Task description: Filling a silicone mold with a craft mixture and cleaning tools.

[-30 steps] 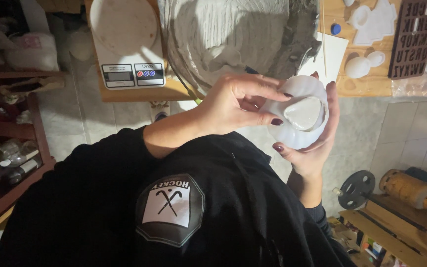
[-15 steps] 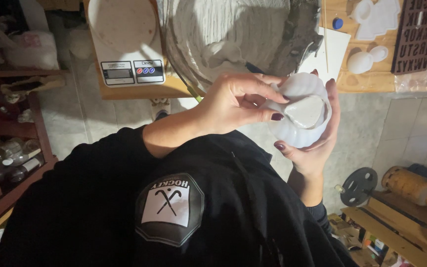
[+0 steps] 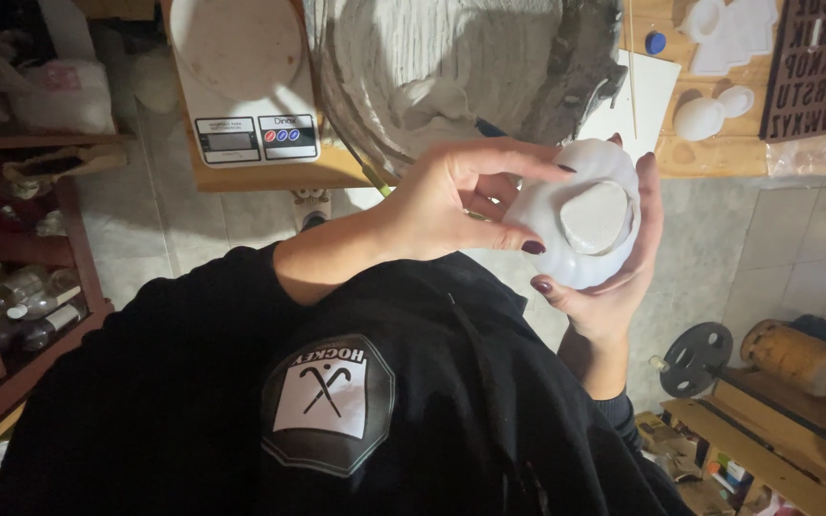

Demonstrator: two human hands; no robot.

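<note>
Cupped from below in the right hand, a white mould filled with pale plaster sits in front of the chest, in a black sweatshirt. Left hand pinches its rim with fingers curled closed. Beyond lie a large mixing bowl and a kitchen scale.

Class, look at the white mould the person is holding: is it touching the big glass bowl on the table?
Apart. The head view shows the white mould cupped in the hand and held off the table, clear of the glass bowl.
</note>
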